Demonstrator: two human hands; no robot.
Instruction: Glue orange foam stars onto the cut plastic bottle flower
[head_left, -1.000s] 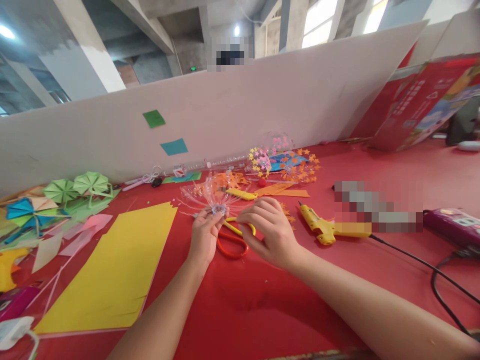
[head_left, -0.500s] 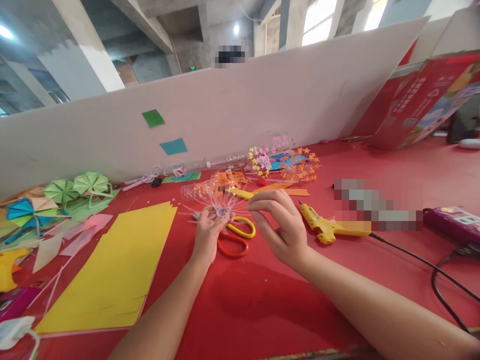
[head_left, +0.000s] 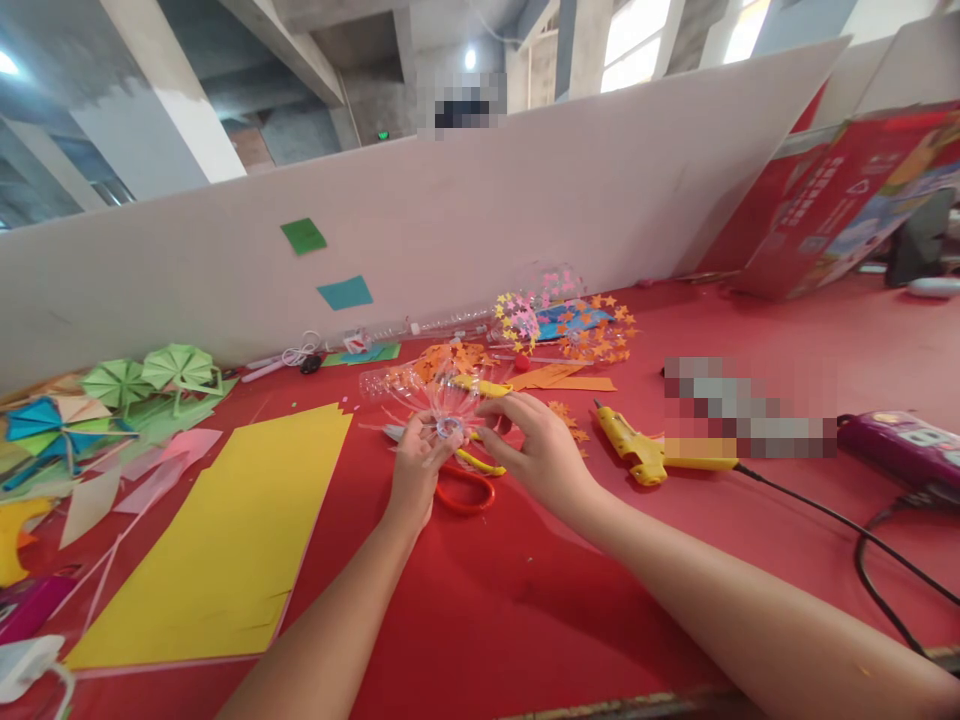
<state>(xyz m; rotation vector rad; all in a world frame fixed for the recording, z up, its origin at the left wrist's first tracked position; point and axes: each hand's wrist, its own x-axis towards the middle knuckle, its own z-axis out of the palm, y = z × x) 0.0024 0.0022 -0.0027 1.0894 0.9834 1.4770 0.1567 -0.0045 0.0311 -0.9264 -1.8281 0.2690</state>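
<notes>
My left hand (head_left: 415, 468) grips a clear plastic bottle top (head_left: 450, 427) by its neck. Thin strips cut from the bottle fan out around that neck. At the bottle top's right side, my right hand (head_left: 536, 445) has thumb and fingers drawn together at the strips. Just what those fingertips pinch is too small to see clearly. Below both hands lie scissors (head_left: 466, 492) with a red and a yellow handle loop, partly hidden. A yellow cutter knife (head_left: 484, 386) rests behind the bottle top, near orange paper stars (head_left: 454, 360).
A yellow glue gun (head_left: 634, 445) with a black cable lies to the right. Yellow paper sheets (head_left: 217, 540) cover the left. Star-tipped plastic bottle flowers (head_left: 562, 315) stand at the back by a white board (head_left: 450, 220). Folded green paper umbrellas (head_left: 176, 368) sit far left.
My right hand has moved left and down to the bottle top's strips, its fingers closing. Orange stars formerly behind it now show. My left hand keeps its grip.
</notes>
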